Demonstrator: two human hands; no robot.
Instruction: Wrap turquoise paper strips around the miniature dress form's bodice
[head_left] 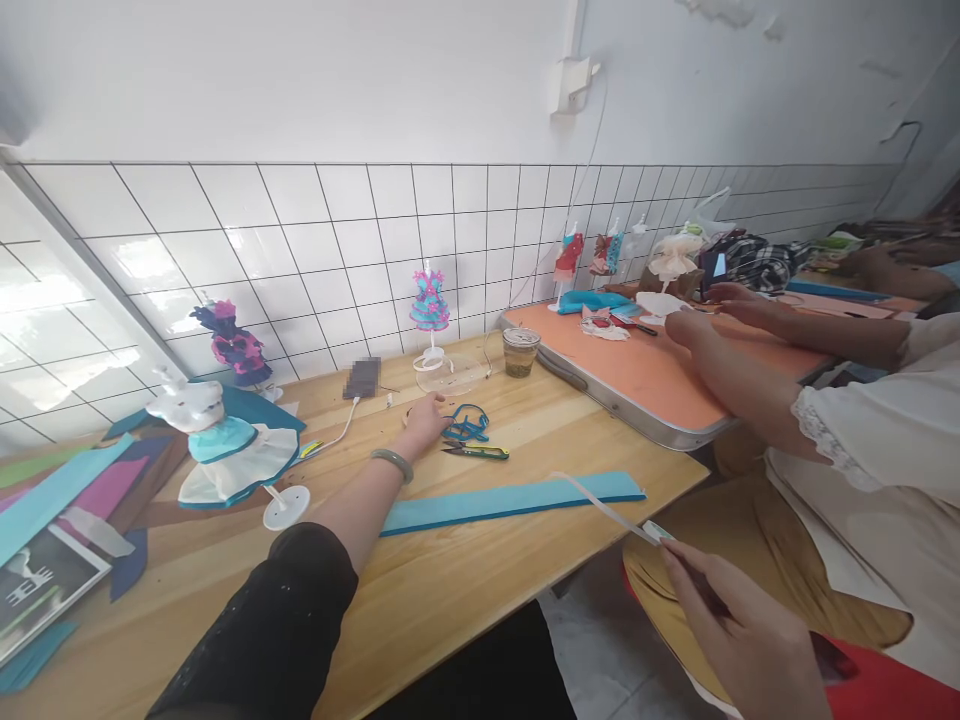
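My left hand reaches across the wooden table, fingers curled down onto the tabletop beside a tangle of blue ribbon and small yellow-handled snips; whether it holds anything is hidden. A green bangle sits on that wrist. My right hand is low at the right, off the table edge, pinching the end of a thin white strip that runs back over a long blue felt band.
Doll dresses on stands: white-and-teal, purple, blue-pink. A cup and a phone lie near the tiled wall. Felt sheets are piled at left. Another person's arms rest on an orange board.
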